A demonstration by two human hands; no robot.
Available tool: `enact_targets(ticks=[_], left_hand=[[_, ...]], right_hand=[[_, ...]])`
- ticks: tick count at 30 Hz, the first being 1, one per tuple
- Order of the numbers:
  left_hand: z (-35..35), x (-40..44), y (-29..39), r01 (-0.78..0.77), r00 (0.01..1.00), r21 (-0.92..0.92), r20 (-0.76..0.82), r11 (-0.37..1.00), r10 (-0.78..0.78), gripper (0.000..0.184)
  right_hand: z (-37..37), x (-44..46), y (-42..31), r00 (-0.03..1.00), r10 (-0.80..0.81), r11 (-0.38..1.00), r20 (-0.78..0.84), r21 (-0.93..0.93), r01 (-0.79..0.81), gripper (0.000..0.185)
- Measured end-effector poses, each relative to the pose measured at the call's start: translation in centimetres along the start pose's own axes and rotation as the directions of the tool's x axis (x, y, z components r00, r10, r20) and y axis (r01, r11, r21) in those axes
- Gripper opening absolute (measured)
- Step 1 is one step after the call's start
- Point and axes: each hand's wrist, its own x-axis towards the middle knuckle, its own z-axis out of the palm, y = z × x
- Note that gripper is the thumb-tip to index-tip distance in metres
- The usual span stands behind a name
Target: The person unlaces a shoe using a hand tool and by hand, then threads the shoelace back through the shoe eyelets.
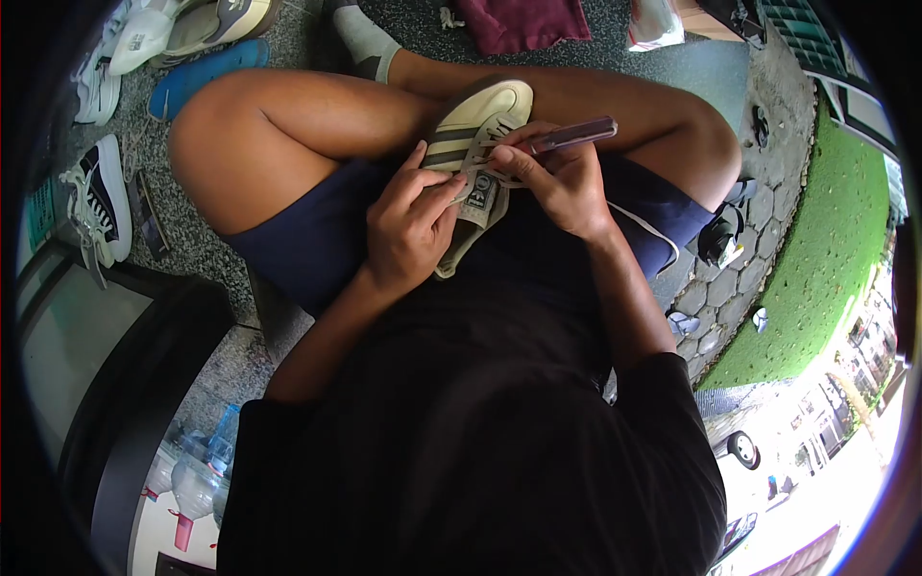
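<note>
1. The cream shoe (500,98) with dark stripes is over my lap, between my bent bare legs, its toe pointing away from me and its open collar toward my black shirt (480,432).
2. My left hand (411,226) lies along the shoe's left side. Its fingers are a little parted, their tips touching the side and the edge of the lacing; I can't tell whether they are pinching anything.
3. My right hand (567,187) is on the other side, thumb and fingers closed round a slim, dark reddish tool (576,134). Its handle sticks out to the right, and its far end is hidden by my fingers.
4. The thumb of that hand is right by the pale laces (494,132), near the middle of the shoe.
5. On the speckled floor (206,250) to my left are a black-and-white shoe (108,197) and, farther ahead, a blue flat piece (206,79) near more shoes.
6. A maroon cloth (523,21) lies ahead, beyond my legs.
</note>
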Motion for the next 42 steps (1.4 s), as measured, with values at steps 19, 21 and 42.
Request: enact_targets(ticks=[19, 21, 42], left_hand=[[0.0, -0.6, -0.2, -0.014, 0.999, 0.019, 0.040, 1.000, 0.013, 0.025], [-0.1, -0.7, -0.3, -0.028, 0.999, 0.049, 0.046, 0.998, 0.026, 0.021], [0.0, -0.4, -0.1, -0.017, 1.000, 0.020, 0.025, 1.000, 0.017, 0.023]], right_hand=[[1.4, 0.6, -2.7, 0.966, -0.192, 0.857, 0.175, -0.450, 0.252, 0.006], [1.9, 1.1, -2.4, 0.958, -0.195, 0.817, 0.213, -0.505, 0.278, 0.006], [1.4, 0.3, -0.3, 0.997, -0.023, 0.995, -0.077, -0.098, 0.015, 0.015]])
